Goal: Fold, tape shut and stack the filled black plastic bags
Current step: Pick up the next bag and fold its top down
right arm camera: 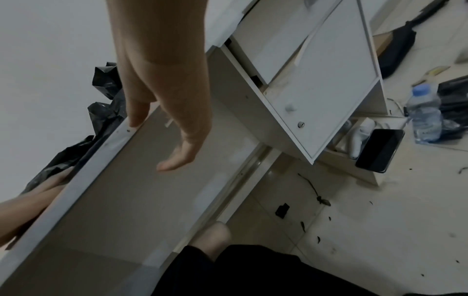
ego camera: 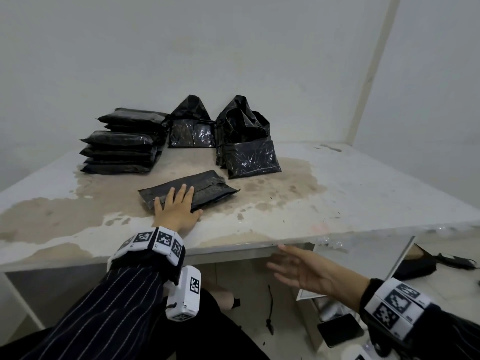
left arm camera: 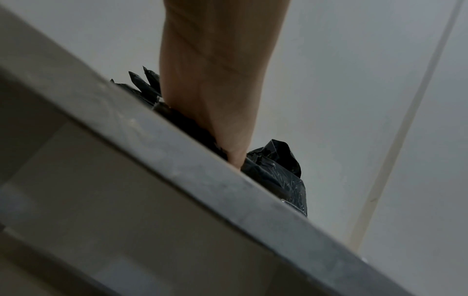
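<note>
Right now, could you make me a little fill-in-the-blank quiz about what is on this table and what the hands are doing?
1. The left hand presses flat on a folded ____ bag.
2. The finished stack lies to the ____ of that bag.
3. The right hand holds ____, beside the table edge.

Missing words: black; left; nothing

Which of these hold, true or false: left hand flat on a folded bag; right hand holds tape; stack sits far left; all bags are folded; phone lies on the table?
1. Left hand lies flat on the folded bag. True.
2. Right hand holds tape. False: it holds nothing, fingers spread at the table edge.
3. The stack sits far left. True.
4. All bags are folded. False: open bags stand at the back.
5. The phone lies on the table. False: it is down by the floor.
</note>
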